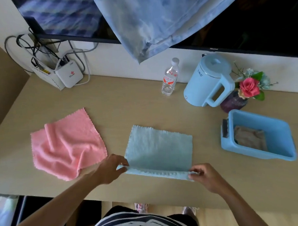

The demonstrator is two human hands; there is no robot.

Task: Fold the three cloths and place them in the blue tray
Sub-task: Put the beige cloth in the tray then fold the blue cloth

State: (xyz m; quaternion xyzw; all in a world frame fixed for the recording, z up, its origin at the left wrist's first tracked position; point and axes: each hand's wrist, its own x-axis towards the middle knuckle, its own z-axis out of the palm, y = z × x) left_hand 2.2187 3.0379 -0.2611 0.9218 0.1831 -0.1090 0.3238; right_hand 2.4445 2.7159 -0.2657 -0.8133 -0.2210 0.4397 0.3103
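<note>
Pale blue terry, the light blue cloth lies flat on the wooden table just beyond our fingertips, its near edge lifted and curled up off the surface. Our left hand pinches the near left corner of that edge between thumb and fingers; our right hand pinches the near right corner the same way, thumb on top, the other fingers tucked under the hem. Between the two pinches the scalloped hem runs in a raised roll, while the far part of the cloth stays spread flat on the table.

To the outer side of our left fingers, just beside them, lies the pink cloth, unfolded and rumpled, with a ridge of creases through its middle and one corner pointing toward our left wrist. It lies close to the blue cloth; we cannot tell whether they touch.

Beyond and outward from our right fingers sits the blue tray, well apart from the cloth we hold. Inside it, against its left wall, rests a beige cloth, folded into a small block.

Farther out past our fingertips, near the wall, stand a clear water bottle, a light blue kettle and a vase of artificial flowers just behind the tray. Far beyond our left fingers, a white router with tangled cables sits in the table's corner.
</note>
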